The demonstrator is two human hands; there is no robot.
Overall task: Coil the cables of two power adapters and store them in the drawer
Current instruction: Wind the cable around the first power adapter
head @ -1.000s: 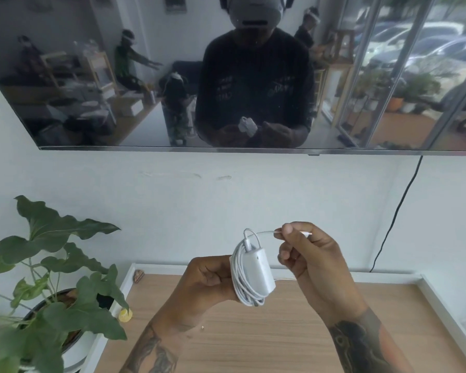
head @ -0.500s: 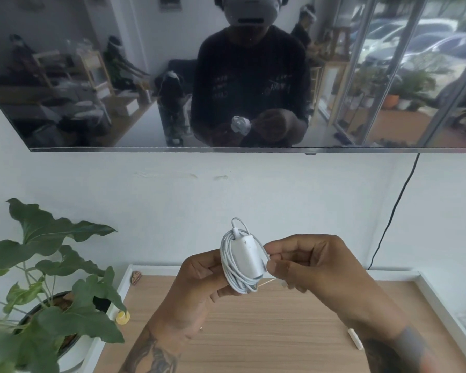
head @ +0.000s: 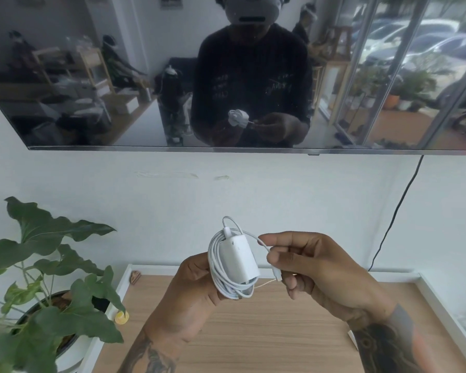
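Observation:
A white power adapter is held in front of me above the wooden top, with its white cable wound around it in several loops. My left hand grips the adapter and coil from the left and below. My right hand pinches the free end of the cable, whose small plug sticks out below my fingers just right of the adapter. A short stretch of cable arcs from the adapter's top to that hand. A second adapter and the drawer are not in view.
A wooden surface with a raised white rim lies below my hands. A potted plant stands at the left. A wall-mounted dark screen hangs above, with a black cord down the wall at right. A small white item lies by my right wrist.
My right hand swung the cable end around the adapter, from above it to beside it, adding a turn to the coil. The free end is shorter now. My left hand kept its hold.

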